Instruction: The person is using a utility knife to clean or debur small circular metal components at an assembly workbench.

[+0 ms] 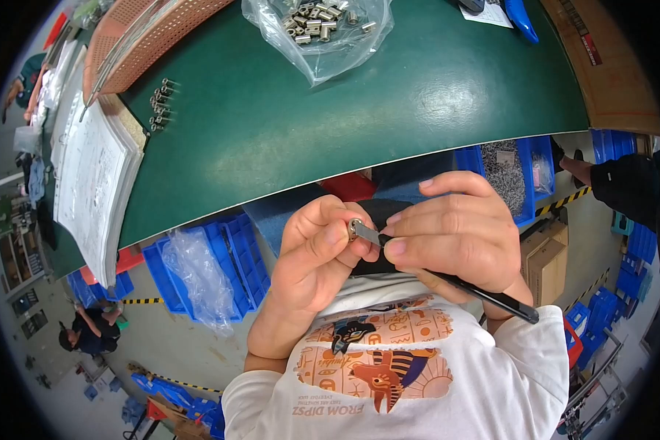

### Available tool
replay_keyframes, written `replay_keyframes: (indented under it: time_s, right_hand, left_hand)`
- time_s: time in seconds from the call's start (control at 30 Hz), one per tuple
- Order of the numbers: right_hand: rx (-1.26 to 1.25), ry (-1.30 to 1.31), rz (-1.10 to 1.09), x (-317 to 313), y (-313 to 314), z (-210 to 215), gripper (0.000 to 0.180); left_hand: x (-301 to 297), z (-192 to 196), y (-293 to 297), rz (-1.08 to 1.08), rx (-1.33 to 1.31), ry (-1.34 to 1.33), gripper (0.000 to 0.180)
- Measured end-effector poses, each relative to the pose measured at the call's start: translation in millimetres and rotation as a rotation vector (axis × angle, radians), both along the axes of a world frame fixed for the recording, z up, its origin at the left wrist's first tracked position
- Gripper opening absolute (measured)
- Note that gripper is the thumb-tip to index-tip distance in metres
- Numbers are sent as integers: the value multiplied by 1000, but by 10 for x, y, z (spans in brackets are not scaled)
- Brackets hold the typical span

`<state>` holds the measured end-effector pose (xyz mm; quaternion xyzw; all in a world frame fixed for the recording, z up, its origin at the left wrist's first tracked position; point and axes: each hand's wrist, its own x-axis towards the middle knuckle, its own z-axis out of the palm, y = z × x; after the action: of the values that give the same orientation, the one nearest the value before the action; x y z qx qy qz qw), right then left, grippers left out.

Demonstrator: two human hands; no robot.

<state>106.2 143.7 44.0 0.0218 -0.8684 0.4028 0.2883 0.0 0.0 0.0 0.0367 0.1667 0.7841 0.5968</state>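
Observation:
My left hand pinches a small shiny metal cylindrical fitting between thumb and fingers, with its round end showing. In my right hand is a slim knife; its black handle sticks out below the palm. The flat grey blade reaches to the fitting and appears to touch it at the rim. Both hands are held together in front of my chest, just off the table's near edge. Fingers hide part of the fitting and the handle's front end.
On the green table lie an open plastic bag of similar metal fittings, a cluster of small screw-like parts, a paper stack and a pink perforated basket. Blue bins stand below; another person's arm shows right.

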Motion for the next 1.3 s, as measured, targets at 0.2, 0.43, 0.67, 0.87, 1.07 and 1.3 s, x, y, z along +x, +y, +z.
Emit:
replay_keyframes:
  time_s: [0.2,0.43,0.67,0.87,1.07,1.3]
  right_hand:
    - [211,119,-76,-31,-13,-41,12]
    - [174,156,-123,-30,-11,-56,11]
    - [63,96,-57,-27,-9,-17,10]
    - [198,114,-106,-40,2,-80,11]
    - [63,91,-77,11,13,5,11]
    - [78,103,-45,23,2,-17,11]
  left_hand:
    - [0,24,26,15,-15,-26,13]
    - [18,57,36,49,-100,-24,11]
    - [14,16,26,5,-1,-65,12]
    - [36,88,13,-72,-11,-57,11]
    - [32,62,21,23,-61,7,10]
    - [80,66,24,106,-51,174,12]
